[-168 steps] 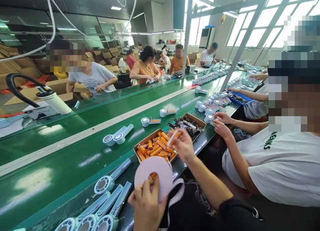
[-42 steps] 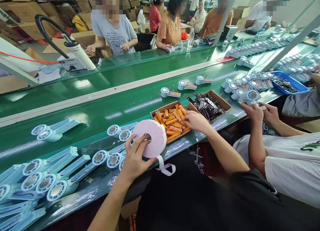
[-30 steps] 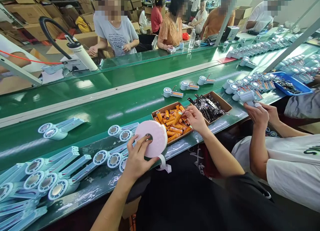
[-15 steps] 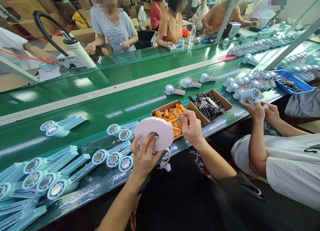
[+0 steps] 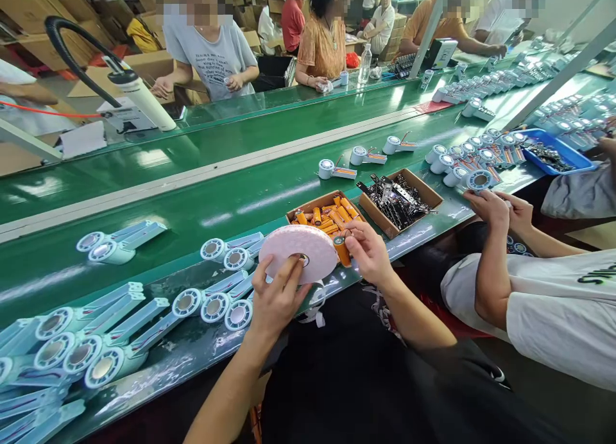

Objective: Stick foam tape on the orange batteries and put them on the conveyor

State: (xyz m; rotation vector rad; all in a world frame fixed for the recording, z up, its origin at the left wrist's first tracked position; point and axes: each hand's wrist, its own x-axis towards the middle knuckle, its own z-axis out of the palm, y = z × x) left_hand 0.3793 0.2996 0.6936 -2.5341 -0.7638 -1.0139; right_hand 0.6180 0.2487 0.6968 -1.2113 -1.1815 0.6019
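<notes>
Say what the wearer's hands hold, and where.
Left hand: tape roll, grip at its center hole. Right hand: orange cell, grip at its upper end, exact contact unclear.

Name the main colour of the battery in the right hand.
The battery is mainly orange, as the head view shows.

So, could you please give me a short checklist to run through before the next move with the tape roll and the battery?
1. Tape roll held: ok, the left hand has it, with fingers at the core.
2. Orange battery held: ok, the right hand has it near its top.
3. Battery apart from the roll: cannot tell; they look very close, and contact is unclear.
4. Loose tape end tucked away: not ok, it dangles below the roll.
5. Co-worker's hands clear of yours: ok, they are off to the right, beyond the box of black strips.
</notes>
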